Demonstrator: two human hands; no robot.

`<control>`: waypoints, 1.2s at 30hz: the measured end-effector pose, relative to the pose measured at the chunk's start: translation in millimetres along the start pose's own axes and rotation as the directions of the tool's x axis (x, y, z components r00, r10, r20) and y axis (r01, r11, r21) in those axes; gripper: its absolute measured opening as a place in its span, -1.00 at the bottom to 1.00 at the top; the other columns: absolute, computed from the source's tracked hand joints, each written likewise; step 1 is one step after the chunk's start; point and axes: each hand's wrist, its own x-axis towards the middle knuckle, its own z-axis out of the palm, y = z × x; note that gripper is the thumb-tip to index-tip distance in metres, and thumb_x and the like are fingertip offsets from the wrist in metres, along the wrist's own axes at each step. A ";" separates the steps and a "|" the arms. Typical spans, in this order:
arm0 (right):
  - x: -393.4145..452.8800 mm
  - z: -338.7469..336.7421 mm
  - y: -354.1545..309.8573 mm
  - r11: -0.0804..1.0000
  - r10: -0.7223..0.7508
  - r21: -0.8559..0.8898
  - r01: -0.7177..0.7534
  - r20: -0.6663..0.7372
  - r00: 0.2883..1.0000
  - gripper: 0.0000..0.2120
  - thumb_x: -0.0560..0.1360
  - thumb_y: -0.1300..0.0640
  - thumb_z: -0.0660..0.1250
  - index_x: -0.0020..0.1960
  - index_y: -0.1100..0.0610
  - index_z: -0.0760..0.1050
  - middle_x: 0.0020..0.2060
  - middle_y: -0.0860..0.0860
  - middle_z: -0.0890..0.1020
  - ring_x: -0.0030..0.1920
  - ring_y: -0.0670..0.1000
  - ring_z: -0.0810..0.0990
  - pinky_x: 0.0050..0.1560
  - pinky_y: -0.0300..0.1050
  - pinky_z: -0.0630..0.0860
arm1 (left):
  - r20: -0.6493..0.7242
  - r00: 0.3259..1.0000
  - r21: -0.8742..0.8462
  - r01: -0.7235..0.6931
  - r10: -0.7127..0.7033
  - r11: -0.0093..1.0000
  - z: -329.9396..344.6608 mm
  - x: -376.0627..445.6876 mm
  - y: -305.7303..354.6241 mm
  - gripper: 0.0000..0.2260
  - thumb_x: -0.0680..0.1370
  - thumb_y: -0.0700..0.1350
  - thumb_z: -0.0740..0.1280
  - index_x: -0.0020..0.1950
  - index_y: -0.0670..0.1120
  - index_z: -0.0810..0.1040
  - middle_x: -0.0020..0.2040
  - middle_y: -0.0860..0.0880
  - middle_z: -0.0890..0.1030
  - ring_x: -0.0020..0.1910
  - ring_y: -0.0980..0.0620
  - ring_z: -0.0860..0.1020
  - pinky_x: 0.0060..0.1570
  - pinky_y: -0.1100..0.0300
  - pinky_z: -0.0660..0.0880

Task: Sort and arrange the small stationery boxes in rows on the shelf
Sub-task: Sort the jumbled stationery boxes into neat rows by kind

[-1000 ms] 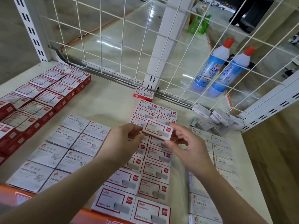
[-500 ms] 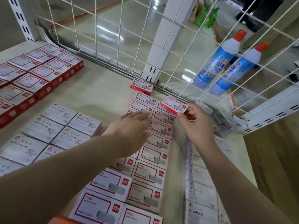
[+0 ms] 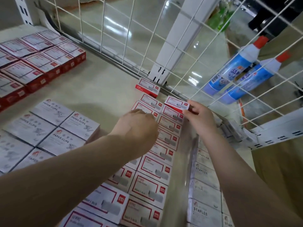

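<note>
My right hand (image 3: 199, 117) pinches a small red-and-white staple box (image 3: 177, 104) by its right end and holds it tilted over the far end of the right column of matching boxes (image 3: 154, 163). My left hand (image 3: 139, 126) lies palm down on the left column, fingers touching the far boxes. One more red-and-white box (image 3: 147, 87) lies alone by the back mesh.
Grey paper clip boxes (image 3: 49, 128) sit in a block at left, red boxes (image 3: 36, 63) at far left, grey staples boxes (image 3: 205, 185) in a column at right with loose ones behind my right hand. A white wire mesh (image 3: 131, 38) backs the shelf; two blue bottles (image 3: 237, 71) lie beyond it.
Both hands held the box over the middle of the rows. The left hand let go and dropped onto the left column; the right hand carried the box to the far end.
</note>
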 end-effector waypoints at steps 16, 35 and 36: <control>12.7 5.9 -7.9 0.994 0.107 -0.038 -0.103 0.107 0.988 -0.53 0.56 0.28 0.08 0.41 -0.06 0.28 0.33 -0.06 0.40 0.27 -0.02 0.37 0.16 -0.04 0.36 | 0.009 1.000 0.045 -0.030 0.030 0.999 -6.7 -5.6 3.7 -0.67 0.62 -0.03 0.13 0.36 -0.04 0.41 0.30 0.04 0.46 0.29 0.03 0.39 0.35 0.17 0.23; 12.0 5.7 -3.1 0.993 0.117 -0.005 -0.117 0.059 0.991 -0.64 0.58 0.18 0.15 0.36 0.00 0.37 0.28 -0.02 0.48 0.23 0.00 0.43 0.06 -0.12 0.36 | -0.002 1.000 0.025 -0.030 0.030 0.999 -6.4 -6.0 4.3 -0.66 0.62 -0.03 0.13 0.40 -0.01 0.37 0.32 0.06 0.43 0.31 0.04 0.36 0.35 0.20 0.23; 11.4 5.7 -2.9 0.994 0.113 -0.015 -0.112 0.058 0.992 -0.64 0.58 0.18 0.15 0.36 -0.01 0.37 0.28 -0.02 0.48 0.26 0.01 0.43 0.07 -0.12 0.37 | -0.001 1.000 0.024 -0.030 0.030 0.999 -6.3 -5.8 4.5 -0.66 0.62 -0.03 0.13 0.40 -0.01 0.37 0.33 0.06 0.43 0.32 0.05 0.36 0.34 0.20 0.23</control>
